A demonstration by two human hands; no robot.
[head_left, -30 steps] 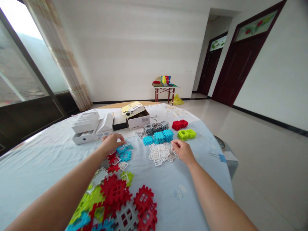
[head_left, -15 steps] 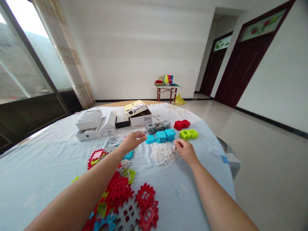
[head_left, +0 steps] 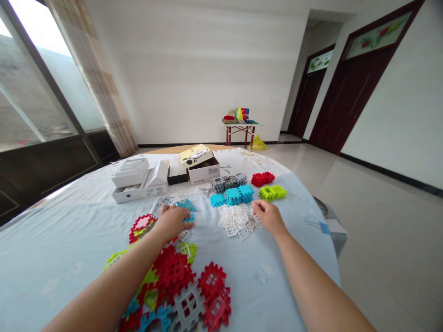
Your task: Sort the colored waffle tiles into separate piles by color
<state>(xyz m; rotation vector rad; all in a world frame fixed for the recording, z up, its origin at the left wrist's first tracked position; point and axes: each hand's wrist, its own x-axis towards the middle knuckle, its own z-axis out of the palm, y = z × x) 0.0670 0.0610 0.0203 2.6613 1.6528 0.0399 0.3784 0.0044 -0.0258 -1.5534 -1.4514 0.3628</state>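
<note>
My left hand is curled over loose plastic waffle blocks, its fingertips at a blue piece. A red-and-lime stacked piece lies just left of it. My right hand rests at the edge of a heap of white lattice waffle blocks, with nothing visible in it. Beyond the hands stand assembled stacks of cyan, grey, red and lime blocks. A loose pile of red, grey and blue blocks lies nearest me.
The pale blue bedsheet covers the surface. A lidded white box and an opened white product box stand at its far side. Beyond are a small red-legged table, a yellow bag, a window and dark doors.
My left hand has moved left and toward me, down onto the blue pieces. A teal piece it covered before now shows. My right hand has hardly moved.
</note>
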